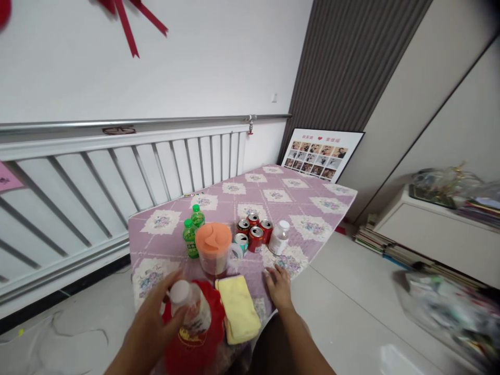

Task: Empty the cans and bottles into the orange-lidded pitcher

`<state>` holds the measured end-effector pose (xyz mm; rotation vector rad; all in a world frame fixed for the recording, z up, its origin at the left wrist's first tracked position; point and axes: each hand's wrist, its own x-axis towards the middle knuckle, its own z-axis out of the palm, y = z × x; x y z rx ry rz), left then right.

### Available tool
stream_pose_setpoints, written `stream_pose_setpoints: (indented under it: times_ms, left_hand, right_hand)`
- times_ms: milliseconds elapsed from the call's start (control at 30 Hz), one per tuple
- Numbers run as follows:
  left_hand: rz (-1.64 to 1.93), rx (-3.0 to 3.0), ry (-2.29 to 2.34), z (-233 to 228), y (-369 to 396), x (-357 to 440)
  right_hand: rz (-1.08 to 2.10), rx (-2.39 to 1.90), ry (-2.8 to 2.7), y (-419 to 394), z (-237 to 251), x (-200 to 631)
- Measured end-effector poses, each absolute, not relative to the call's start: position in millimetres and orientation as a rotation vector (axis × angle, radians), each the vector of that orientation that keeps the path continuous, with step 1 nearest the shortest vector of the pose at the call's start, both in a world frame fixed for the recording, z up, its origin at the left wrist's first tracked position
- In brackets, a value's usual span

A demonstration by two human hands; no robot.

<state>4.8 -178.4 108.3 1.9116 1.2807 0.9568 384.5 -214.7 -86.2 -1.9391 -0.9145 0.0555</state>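
Observation:
My left hand (158,307) is closed around a clear plastic bottle (195,312) with a white cap, thumb on the near side and fingers behind. The bottle is upright over a red scalloped mat (211,338) with gold print; whether it touches the mat I cannot tell. My right hand (280,287) rests on the tablecloth with its fingers spread and nothing in them. Between the hands lies a folded yellow cloth (238,310). Behind it stands a clear pitcher (214,263) with an orange lid. A white-capped jar (278,238) stands beyond my right hand.
Two green bottles (190,238) stand left of the pitcher. Several opened drink cans (255,239) are grouped right of it. The table (273,179) has a purple floral cloth and borders a white radiator cover (156,166). A photo board (322,153) leans at the far end.

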Motion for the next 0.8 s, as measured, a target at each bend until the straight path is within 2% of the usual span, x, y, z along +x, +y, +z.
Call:
stream_pose_setpoints:
  times_ms: [233, 433, 567, 800]
  left_hand:
    - [0.864, 2.02, 1.3, 42.3, -198.5, 20.9]
    - [1.017, 1.941, 1.31, 16.9, -195.3, 21.2]
    - [1.075, 1.81, 1.29, 7.0, -195.3, 22.2]
    - [1.105, 1.706, 1.23, -8.0, -202.7, 20.5]
  right_hand:
    - [0.176, -1.785, -0.941, -239.0, -35.8, 321.9]
    - [0.54, -1.438, -1.356, -254.0, 33.8, 210.7]
    - [0.663, -1.436, -1.546, -250.9, 72.7, 171.5]
    - [0.656, -1.573, -1.657, -235.6, 84.7, 157.5]
